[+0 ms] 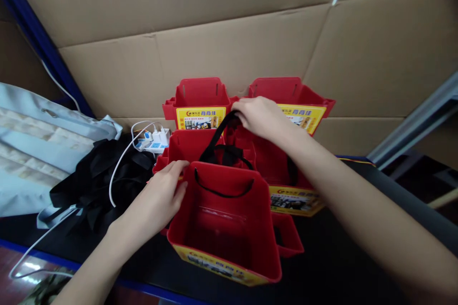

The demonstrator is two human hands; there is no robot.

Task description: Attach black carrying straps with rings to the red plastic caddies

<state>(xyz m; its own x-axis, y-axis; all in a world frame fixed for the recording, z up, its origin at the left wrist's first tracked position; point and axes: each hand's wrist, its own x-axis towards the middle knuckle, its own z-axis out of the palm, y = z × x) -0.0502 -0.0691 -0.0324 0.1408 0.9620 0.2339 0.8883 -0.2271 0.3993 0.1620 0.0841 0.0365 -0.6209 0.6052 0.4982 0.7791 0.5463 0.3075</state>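
Note:
Several red plastic bins with yellow labels stand stacked on a dark shelf. My left hand (162,195) grips the left rim of the nearest red bin (229,228), fingers curled over its edge. My right hand (261,116) reaches over the middle bins and pinches a black strap (218,136) that loops down into the bin behind the nearest one. A thin black cord (223,193) hangs across the back wall of the nearest bin, which looks empty inside. Two more red bins (198,97) stand at the back against the cardboard.
Large brown cardboard sheets (229,33) form the back wall. A heap of black fabric (93,181) lies at left with a white cable (119,167) and a white power strip (155,140). A pale blue bag (39,143) sits far left. A grey metal frame (415,124) rises at right.

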